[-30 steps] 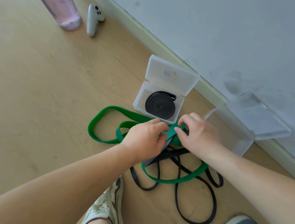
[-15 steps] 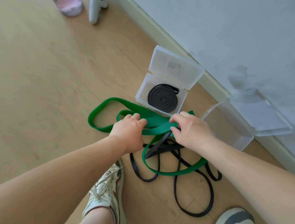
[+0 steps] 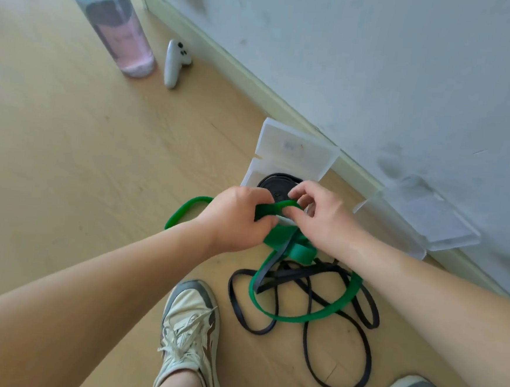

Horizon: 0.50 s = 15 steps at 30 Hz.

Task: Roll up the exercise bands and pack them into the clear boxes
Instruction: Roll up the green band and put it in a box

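Note:
Both hands hold the green exercise band (image 3: 299, 316) up off the wooden floor. My left hand (image 3: 236, 219) grips a gathered fold of it; my right hand (image 3: 319, 216) pinches the looped end between thumb and fingers. The rest of the green band trails to the floor on both sides. A loose black band (image 3: 336, 380) lies tangled under it. Behind my hands stands an open clear box (image 3: 251, 170) holding a rolled black band (image 3: 271, 181), partly hidden. A second open clear box (image 3: 417, 252) sits to the right by the wall.
A pink water bottle (image 3: 119, 36) and a white controller (image 3: 175, 63) stand at the back left near the baseboard. My two shoes (image 3: 189, 334) are on the floor just in front of the bands. The wall runs diagonally along the right.
My hands have lifted the green band and drawn closer together, with a loop now bent between them. The camera has tilted, bringing the bottle fully into sight.

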Tool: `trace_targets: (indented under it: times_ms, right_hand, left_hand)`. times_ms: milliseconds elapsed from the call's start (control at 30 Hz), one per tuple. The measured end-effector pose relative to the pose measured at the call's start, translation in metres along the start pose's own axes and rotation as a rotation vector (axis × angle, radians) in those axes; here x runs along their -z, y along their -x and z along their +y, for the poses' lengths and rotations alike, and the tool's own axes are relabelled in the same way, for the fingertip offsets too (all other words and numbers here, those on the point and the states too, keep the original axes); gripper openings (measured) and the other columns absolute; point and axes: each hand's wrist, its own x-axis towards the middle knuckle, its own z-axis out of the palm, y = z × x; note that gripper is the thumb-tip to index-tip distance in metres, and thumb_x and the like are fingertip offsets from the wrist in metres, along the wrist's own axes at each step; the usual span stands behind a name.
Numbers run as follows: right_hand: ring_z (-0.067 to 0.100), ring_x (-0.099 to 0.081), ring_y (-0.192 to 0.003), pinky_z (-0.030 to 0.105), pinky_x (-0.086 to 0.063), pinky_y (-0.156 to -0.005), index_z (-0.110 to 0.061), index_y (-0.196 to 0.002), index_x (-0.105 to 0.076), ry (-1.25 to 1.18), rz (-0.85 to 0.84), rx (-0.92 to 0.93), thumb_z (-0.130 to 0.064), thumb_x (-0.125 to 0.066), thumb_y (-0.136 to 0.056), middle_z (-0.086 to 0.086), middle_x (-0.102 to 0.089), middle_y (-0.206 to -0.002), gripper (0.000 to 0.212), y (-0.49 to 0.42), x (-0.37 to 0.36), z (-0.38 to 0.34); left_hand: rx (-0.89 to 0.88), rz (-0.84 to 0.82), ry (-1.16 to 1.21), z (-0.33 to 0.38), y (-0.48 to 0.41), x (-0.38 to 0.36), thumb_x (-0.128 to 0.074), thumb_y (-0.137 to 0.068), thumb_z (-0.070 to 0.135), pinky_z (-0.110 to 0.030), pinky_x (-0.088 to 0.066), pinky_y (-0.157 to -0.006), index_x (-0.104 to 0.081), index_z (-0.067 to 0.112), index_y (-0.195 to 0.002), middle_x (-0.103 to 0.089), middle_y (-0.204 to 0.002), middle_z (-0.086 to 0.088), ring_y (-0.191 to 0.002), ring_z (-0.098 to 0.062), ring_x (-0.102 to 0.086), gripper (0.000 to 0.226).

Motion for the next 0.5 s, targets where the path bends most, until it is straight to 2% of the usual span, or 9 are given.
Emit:
trace_targets:
  times_ms: [67,133,200,267,333,400,500]
  right_hand:
    - [0.008,-0.054,-0.063,0.028,-0.047,-0.063,-0.027,-0.088,-0.066,0.015,0.031,0.026,-0.032,-0.071,-0.094,-0.009,-0.065,-0.080,0.008,0.014,0.034,-0.014]
    - [0.006,-0.051,-0.058,0.025,-0.044,-0.062,-0.026,-0.083,-0.066,0.080,-0.019,0.048,-0.029,-0.070,-0.094,-0.009,-0.063,-0.071,0.012,0.033,0.067,-0.030]
    - [0.003,-0.047,-0.056,0.018,-0.043,-0.061,-0.025,-0.083,-0.067,0.083,-0.056,0.058,-0.029,-0.069,-0.095,-0.008,-0.061,-0.070,0.014,0.058,0.099,-0.047]
    - [-0.001,-0.047,-0.056,0.011,-0.042,-0.059,-0.023,-0.085,-0.067,0.038,-0.056,0.050,-0.028,-0.068,-0.097,-0.007,-0.061,-0.075,0.013,0.085,0.127,-0.062]
    - [-0.001,-0.049,-0.062,0.015,-0.044,-0.065,-0.021,-0.088,-0.067,-0.042,-0.042,0.033,-0.027,-0.065,-0.099,-0.007,-0.062,-0.078,0.013,0.114,0.152,-0.077]
    - [0.007,-0.054,-0.071,0.024,-0.046,-0.070,-0.020,-0.089,-0.066,-0.170,-0.017,0.017,-0.026,-0.063,-0.100,-0.004,-0.062,-0.080,0.013,0.143,0.172,-0.090]
    - [0.016,-0.054,-0.074,0.033,-0.047,-0.072,-0.022,-0.089,-0.066,-0.298,0.066,0.018,-0.026,-0.063,-0.100,0.002,-0.062,-0.080,0.012,0.185,0.195,-0.107]
  left_hand:
    - [-0.053,-0.053,0.000,0.022,0.002,0.018,-0.078,-0.082,0.036,-0.032,-0.050,-0.072,-0.063,0.023,-0.104,-0.061,-0.085,0.010,-0.081,-0.018,-0.058,0.030]
    - [-0.132,-0.082,-0.130,0.040,0.003,0.037,-0.077,-0.080,0.030,-0.033,-0.051,-0.075,-0.058,0.026,-0.111,-0.055,-0.092,0.014,-0.084,-0.018,-0.055,0.036]
    - [-0.166,-0.090,-0.197,0.057,0.007,0.054,-0.070,-0.083,0.020,-0.034,-0.051,-0.079,-0.059,0.025,-0.114,-0.058,-0.097,0.012,-0.089,-0.020,-0.057,0.033]
    - [-0.126,-0.131,-0.161,0.077,0.013,0.074,-0.069,-0.083,0.019,-0.031,-0.052,-0.084,-0.062,0.025,-0.114,-0.066,-0.104,0.009,-0.095,-0.019,-0.063,0.032]
    - [-0.099,-0.181,-0.081,0.105,0.023,0.096,-0.074,-0.081,0.020,-0.027,-0.056,-0.086,-0.065,0.027,-0.106,-0.071,-0.099,0.012,-0.093,-0.014,-0.069,0.028]
    - [-0.134,-0.205,-0.002,0.139,0.038,0.118,-0.082,-0.076,0.019,-0.027,-0.060,-0.082,-0.069,0.026,-0.097,-0.075,-0.089,0.011,-0.087,-0.009,-0.073,0.025]
    - [-0.194,-0.187,0.014,0.196,0.070,0.147,-0.091,-0.071,0.033,-0.026,-0.061,-0.079,-0.074,0.030,-0.094,-0.077,-0.082,0.015,-0.080,-0.003,-0.073,0.029]
